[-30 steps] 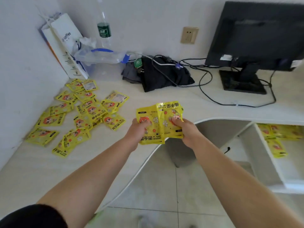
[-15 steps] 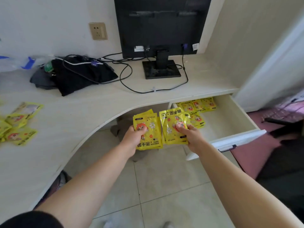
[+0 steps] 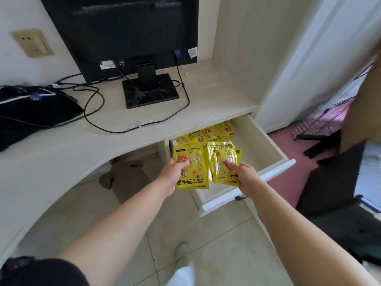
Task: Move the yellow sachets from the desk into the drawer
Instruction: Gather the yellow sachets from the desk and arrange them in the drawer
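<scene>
While the left hand [image 3: 172, 172] and right hand [image 3: 244, 177] each grip glossy yellow sachets [image 3: 194, 162] printed with cartoons at centre frame over the open drawer [image 3: 258, 145], more lie inside; the pale table [image 3: 99, 141] carries a black monitor [image 3: 123, 34].

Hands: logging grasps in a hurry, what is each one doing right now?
Left hand: grips yellow sachets.
Right hand: grips other yellow sachets.

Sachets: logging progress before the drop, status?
Both gripping sachets: left hand, right hand. Held at open drawer; stored sachets at back. Nothing blocking.
</scene>
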